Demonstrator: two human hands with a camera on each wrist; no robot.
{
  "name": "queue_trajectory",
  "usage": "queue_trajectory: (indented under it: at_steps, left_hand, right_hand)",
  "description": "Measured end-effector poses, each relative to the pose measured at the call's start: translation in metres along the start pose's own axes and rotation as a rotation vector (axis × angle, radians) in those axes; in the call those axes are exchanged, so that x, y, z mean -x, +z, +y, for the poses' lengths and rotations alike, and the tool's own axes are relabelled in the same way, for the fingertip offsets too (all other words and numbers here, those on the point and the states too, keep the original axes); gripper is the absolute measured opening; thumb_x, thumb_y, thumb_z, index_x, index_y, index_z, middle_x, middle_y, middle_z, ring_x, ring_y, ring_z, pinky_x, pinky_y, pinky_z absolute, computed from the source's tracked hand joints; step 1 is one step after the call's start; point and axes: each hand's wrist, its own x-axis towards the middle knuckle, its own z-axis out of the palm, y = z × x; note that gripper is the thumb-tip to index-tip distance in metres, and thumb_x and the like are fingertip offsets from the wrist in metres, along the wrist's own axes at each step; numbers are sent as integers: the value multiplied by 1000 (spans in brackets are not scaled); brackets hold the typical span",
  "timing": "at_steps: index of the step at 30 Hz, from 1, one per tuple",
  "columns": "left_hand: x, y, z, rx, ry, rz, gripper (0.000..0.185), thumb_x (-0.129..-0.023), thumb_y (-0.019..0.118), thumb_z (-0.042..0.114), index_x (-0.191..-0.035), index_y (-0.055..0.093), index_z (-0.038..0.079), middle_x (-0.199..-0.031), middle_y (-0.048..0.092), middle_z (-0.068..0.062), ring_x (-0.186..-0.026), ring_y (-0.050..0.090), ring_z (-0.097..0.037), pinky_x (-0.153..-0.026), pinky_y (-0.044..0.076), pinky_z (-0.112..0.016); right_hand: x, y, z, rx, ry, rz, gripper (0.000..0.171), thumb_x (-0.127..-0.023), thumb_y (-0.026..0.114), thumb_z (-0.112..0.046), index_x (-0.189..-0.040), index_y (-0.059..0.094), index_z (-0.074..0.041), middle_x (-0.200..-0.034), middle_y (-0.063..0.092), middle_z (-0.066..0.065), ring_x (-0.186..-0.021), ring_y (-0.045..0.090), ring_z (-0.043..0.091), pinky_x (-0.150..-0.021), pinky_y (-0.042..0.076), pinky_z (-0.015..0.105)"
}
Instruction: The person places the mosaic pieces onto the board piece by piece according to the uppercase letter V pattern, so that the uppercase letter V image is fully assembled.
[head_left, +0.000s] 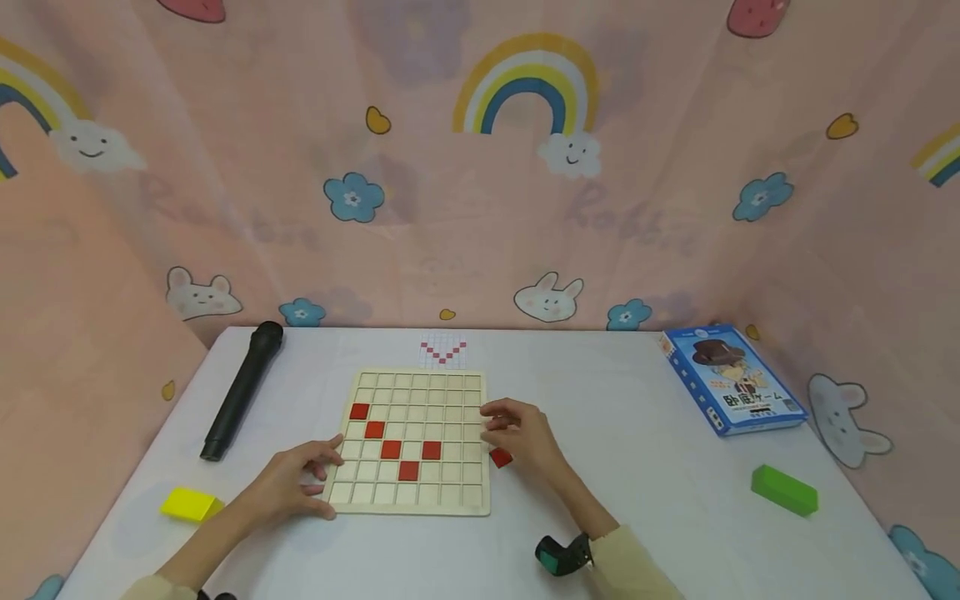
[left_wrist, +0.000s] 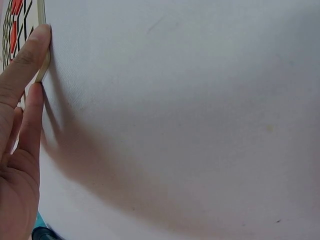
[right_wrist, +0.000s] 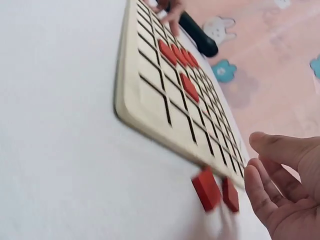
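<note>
A pale wooden grid board [head_left: 450, 487] lies in the middle of the white table [head_left: 637, 417]. Several red square tiles [head_left: 391, 449] sit in its cells in a V shape. My left hand [head_left: 322, 479] rests with straight fingers against the board's lower left edge [left_wrist: 44, 70]; the left wrist view shows the left hand [left_wrist: 30, 75] pressing there. My right hand [head_left: 498, 425] hovers at the board's right edge, fingers loosely curved and holding nothing. Two loose red tiles [right_wrist: 206, 189] lie on the table just under the right hand [right_wrist: 270, 170]. A small pattern card [head_left: 442, 350] lies behind the board.
A black cylinder [head_left: 242, 390] lies at the left, a yellow block [head_left: 190, 503] near the front left corner. A blue box [head_left: 731, 379] and a green block [head_left: 784, 489] lie at the right. Pink printed cloth walls surround the table.
</note>
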Motion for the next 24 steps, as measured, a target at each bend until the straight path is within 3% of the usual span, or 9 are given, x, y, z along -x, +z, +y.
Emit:
queue_trajectory:
  at_steps: [4, 8, 14, 24]
  left_hand:
    - [1, -1, -1, 7, 15, -4, 61, -55, 91, 13, -107, 62, 2, -144, 40, -24, -82, 48, -11, -72, 55, -18]
    - [1, -1, 1, 14, 23, -5, 62, -55, 91, 13, -108, 62, 0, -144, 40, -26, -82, 48, -11, -72, 55, -19]
    - [-2, 0, 1, -8, 13, 1, 62, -54, 91, 15, -108, 62, 3, -144, 41, -23, -82, 48, -11, -72, 54, -17]
    - [-1, 1, -3, -1, 4, 5, 61, -54, 91, 14, -107, 63, 2, -144, 41, -24, -81, 48, -10, -71, 55, -18]
  right_hand:
    - [-6, -22, 13, 134, 42, 29, 34, -77, 77, 1, -109, 66, -2, -102, 67, 9, -89, 63, 23, -80, 56, 31]
    - [-13, -26, 22, 235, 42, 9, 31, -75, 78, 1, -105, 67, -2, -94, 67, 4, -82, 61, 17, -75, 56, 28]
    - [-18, -29, 31, 230, 6, 28, 26, -77, 77, 1, -102, 67, -3, -89, 67, 3, -74, 58, 13, -69, 54, 23]
    - [-19, -23, 30, 184, -36, 74, 27, -78, 76, 0, -103, 68, -2, -94, 69, 6, -79, 64, 15, -75, 57, 26]
